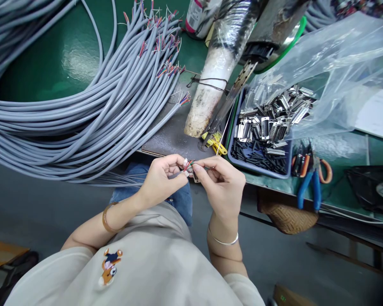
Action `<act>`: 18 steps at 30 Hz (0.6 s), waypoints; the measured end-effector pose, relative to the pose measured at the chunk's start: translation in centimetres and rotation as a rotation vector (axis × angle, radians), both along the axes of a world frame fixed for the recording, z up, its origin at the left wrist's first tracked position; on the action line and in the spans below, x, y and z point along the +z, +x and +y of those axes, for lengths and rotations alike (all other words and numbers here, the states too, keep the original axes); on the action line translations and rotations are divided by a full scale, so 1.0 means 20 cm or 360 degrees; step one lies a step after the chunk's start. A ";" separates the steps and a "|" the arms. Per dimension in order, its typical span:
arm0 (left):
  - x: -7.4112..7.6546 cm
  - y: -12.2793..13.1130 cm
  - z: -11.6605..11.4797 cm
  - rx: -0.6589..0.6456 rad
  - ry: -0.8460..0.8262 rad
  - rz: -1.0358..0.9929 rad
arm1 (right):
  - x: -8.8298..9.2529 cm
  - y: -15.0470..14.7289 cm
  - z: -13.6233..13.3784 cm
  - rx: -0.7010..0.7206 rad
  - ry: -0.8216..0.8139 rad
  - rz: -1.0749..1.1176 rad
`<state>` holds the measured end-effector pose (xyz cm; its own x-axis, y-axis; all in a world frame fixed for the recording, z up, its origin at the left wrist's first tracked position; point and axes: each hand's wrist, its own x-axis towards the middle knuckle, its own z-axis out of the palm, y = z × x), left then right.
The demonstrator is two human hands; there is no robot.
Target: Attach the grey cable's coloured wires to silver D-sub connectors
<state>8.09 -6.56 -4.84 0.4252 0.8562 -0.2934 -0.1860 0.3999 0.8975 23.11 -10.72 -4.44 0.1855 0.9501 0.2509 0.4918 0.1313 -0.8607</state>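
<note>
1. Left hand (162, 175), centre of frame: pinches multicoloured wires (188, 165).
2. Right hand (224, 180), centre: pinches the same wires; metal-shelled connector (196, 177) at fingertips.
3. Grey cables (115, 114), left.
4. Blue tray (258, 169), right of centre: holds D-sub connectors (265, 128).

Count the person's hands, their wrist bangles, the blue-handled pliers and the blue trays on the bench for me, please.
Hands: 2, left hand and right hand
Bangles: 2, brown bangle and silver bangle
Blue-handled pliers: 1
Blue tray: 1
Total: 6
</note>
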 end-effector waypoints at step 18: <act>-0.02 -0.02 0.00 0.0189 0.0210 -0.0070 | -0.03 -0.01 -0.05 -0.0069 0.0115 -0.0076</act>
